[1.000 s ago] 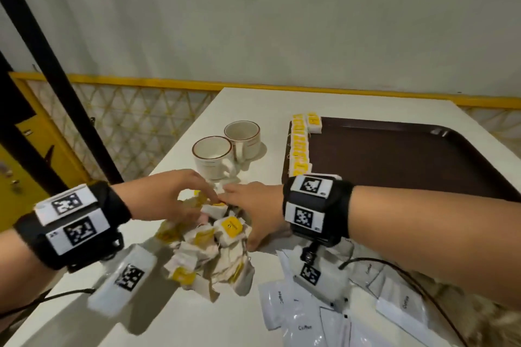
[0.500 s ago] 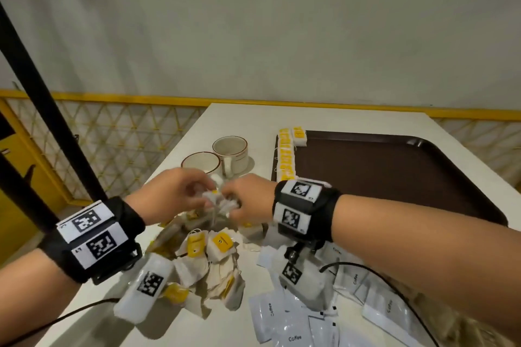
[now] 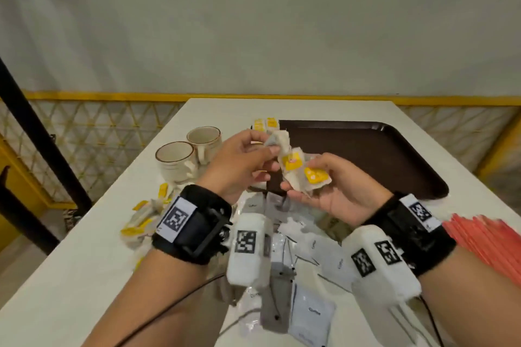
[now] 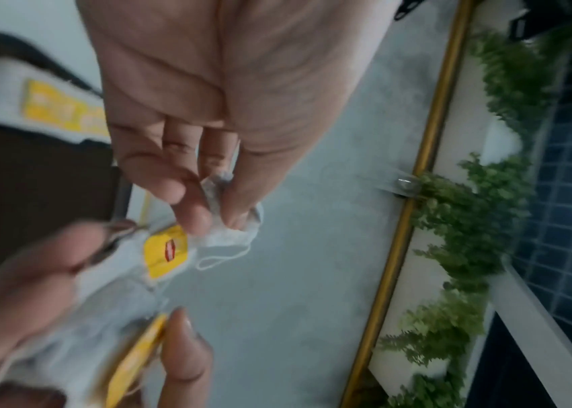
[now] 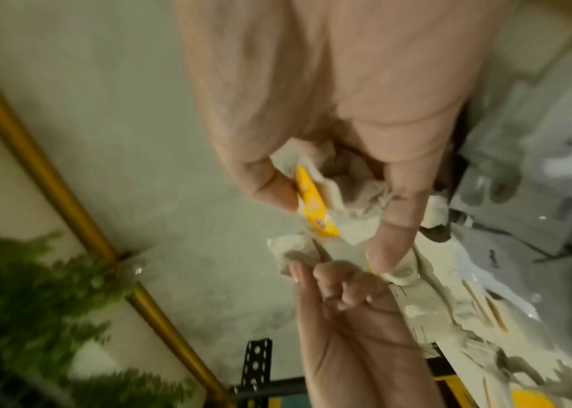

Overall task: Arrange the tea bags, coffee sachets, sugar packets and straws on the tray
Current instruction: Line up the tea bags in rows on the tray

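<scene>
Hands over tray (image 3: pixel 394 155) | L hand (image 3: pixel 239 160) pinches tea bag (image 3: pixel 280 139) | R hand (image 3: pixel 338 186) grips tea bags (image 3: pixel 310 177)

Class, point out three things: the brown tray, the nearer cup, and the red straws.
brown tray (image 3: pixel 366 155), head view, bare dark floor.
nearer cup (image 3: pixel 174 153), head view, inside of bowl.
red straws (image 3: pixel 485 236), head view, middle of the bundle.

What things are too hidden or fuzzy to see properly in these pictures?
- Tea bags held by the left hand and right hand: their count is unclear in every view; they overlap and fingers cover them.
- Row of tea bags on the tray: in the head view, the hands hide most of it.
- Straws: cut off by the head view's right edge.
- Coffee sachets: partly covered by the wrist cameras.
</scene>
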A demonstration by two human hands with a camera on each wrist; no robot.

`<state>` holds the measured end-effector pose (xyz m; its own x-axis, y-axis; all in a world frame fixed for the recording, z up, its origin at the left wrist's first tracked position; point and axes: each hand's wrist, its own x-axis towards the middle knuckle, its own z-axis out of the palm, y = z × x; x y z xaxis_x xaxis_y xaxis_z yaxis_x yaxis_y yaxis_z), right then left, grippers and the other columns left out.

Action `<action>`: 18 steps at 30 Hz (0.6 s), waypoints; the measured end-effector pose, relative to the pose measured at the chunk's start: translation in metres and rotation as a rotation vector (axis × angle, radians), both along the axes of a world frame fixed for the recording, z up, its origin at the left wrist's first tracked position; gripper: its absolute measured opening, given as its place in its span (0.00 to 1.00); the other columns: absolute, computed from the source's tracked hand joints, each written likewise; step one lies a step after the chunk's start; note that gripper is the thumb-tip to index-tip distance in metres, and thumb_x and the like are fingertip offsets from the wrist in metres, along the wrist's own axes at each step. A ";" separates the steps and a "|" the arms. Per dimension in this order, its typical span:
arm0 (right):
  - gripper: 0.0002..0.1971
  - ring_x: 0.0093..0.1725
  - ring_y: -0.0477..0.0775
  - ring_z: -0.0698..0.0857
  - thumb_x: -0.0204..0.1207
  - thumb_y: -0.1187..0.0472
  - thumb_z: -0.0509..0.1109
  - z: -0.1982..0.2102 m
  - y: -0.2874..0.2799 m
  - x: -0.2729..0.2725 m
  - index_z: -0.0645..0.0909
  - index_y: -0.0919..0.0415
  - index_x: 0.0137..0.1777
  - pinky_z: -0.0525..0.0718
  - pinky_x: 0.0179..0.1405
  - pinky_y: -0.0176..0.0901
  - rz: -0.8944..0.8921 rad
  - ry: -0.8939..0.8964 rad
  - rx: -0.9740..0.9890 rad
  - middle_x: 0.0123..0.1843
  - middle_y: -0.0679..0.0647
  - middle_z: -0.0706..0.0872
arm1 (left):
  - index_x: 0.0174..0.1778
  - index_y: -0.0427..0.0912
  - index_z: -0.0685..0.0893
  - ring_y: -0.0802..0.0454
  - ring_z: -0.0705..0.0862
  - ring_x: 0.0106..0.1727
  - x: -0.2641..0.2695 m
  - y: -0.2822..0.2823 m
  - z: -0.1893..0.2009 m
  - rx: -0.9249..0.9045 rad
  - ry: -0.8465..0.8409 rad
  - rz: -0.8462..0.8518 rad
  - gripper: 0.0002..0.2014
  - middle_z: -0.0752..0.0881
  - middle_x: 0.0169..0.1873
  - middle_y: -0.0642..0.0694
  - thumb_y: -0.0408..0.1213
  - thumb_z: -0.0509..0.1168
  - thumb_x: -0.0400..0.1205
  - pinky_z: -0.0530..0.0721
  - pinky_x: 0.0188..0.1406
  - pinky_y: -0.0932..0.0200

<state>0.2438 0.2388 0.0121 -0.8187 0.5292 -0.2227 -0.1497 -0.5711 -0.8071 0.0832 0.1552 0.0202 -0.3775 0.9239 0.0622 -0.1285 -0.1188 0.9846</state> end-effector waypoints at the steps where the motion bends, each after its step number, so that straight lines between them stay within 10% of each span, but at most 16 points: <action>1: 0.20 0.54 0.66 0.85 0.76 0.63 0.62 -0.007 0.001 0.005 0.79 0.70 0.66 0.89 0.47 0.51 -0.009 0.026 -0.055 0.55 0.69 0.85 | 0.45 0.40 0.79 0.55 0.85 0.29 0.009 0.005 -0.007 -0.005 -0.058 -0.017 0.06 0.86 0.32 0.46 0.25 0.65 0.80 0.82 0.25 0.65; 10: 0.09 0.34 0.54 0.88 0.79 0.63 0.70 -0.035 0.002 0.024 0.80 0.59 0.59 0.88 0.28 0.45 -0.294 -0.178 0.301 0.41 0.59 0.88 | 0.58 0.31 0.79 0.49 0.87 0.43 0.035 0.017 -0.054 -0.109 -0.465 -0.108 0.17 0.88 0.44 0.36 0.36 0.68 0.77 0.88 0.40 0.64; 18: 0.07 0.43 0.57 0.87 0.76 0.65 0.73 -0.045 0.000 0.036 0.82 0.59 0.53 0.88 0.33 0.49 -0.343 -0.248 0.405 0.51 0.60 0.85 | 0.43 0.31 0.79 0.48 0.90 0.38 0.038 0.013 -0.051 -0.131 -0.537 -0.031 0.04 0.85 0.38 0.37 0.25 0.61 0.82 0.89 0.41 0.60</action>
<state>0.2796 0.2391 -0.0327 -0.5347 0.8377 -0.1108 -0.0501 -0.1623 -0.9855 0.1212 0.1683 -0.0304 -0.2973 0.9221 -0.2477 -0.6182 0.0119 0.7859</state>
